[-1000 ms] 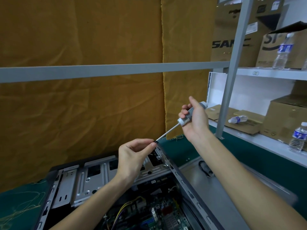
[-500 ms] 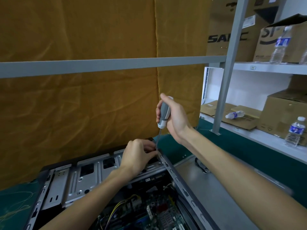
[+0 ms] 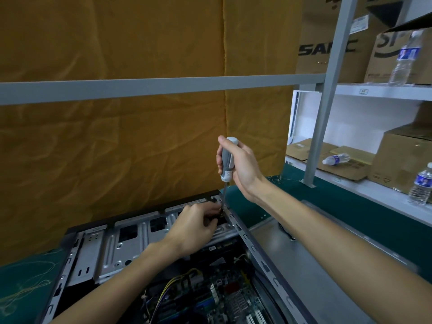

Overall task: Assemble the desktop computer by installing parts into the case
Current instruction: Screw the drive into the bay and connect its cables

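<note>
The open computer case (image 3: 254,249) lies on its side on the green bench, its motherboard (image 3: 210,298) and yellow wires showing inside. My right hand (image 3: 240,167) grips a grey-and-white screwdriver (image 3: 227,161) held nearly upright, its tip down at the case's far right corner by the metal drive bay (image 3: 121,244). My left hand (image 3: 196,226) has its fingertips curled at the screwdriver's tip, pinching something small there that I cannot make out.
A grey metal side panel (image 3: 311,258) lies on the bench right of the case. A shelf unit on the right holds cardboard boxes (image 3: 402,160) and water bottles (image 3: 420,185). A grey rail (image 3: 152,86) crosses in front of an orange cloth backdrop.
My right hand swung the screwdriver from a slant to nearly upright and brought it down over the case corner. My left hand dropped with the tip to the case's edge.
</note>
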Motion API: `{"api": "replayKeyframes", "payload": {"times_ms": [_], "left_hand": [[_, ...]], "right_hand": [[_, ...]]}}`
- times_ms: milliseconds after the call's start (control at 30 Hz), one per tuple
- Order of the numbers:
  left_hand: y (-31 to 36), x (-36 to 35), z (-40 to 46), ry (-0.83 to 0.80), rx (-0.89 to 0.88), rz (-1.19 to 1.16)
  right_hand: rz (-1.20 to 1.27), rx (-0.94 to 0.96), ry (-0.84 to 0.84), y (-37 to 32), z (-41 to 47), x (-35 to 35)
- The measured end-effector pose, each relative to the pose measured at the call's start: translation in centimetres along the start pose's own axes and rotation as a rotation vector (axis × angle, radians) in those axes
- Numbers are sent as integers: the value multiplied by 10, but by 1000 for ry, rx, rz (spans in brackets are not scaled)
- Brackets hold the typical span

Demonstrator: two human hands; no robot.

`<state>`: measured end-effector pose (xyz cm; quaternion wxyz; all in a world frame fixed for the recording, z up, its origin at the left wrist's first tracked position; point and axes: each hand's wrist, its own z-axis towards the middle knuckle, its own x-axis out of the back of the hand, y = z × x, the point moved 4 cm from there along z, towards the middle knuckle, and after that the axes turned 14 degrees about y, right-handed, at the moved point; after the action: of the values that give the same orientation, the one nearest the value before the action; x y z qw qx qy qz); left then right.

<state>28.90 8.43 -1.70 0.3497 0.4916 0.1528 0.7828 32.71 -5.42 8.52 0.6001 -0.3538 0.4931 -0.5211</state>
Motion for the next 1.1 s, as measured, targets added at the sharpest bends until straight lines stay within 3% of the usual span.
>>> {"api": "replayKeyframes", "payload": {"times_ms": [267,400,533,600,767,833,967,1100], "left_hand": [[-3,5,-15,-155,-12,-5],[-8,4,-29,-261,-61,180],[-11,6,-36,-212,-150,255],[-9,6,-38,-179,-197,298],[-7,2,-44,-212,-308,438],[-6,1,-45,-235,-320,464],[-3,1,-49,-258,-338,494],[0,1,-50,-269,-334,502]], "right_hand": [[-22,44,-13,1,-5,-8],[-36,28,-28,2,-5,-10],[-121,33,-91,0,-2,-12],[-241,126,-117,-6,0,-12],[-836,675,-125,-33,7,-8],[-1038,670,-179,-38,15,-8],[-1277,480,-417,-52,31,-12],[-1564,594,-426,-64,34,-23]]}}
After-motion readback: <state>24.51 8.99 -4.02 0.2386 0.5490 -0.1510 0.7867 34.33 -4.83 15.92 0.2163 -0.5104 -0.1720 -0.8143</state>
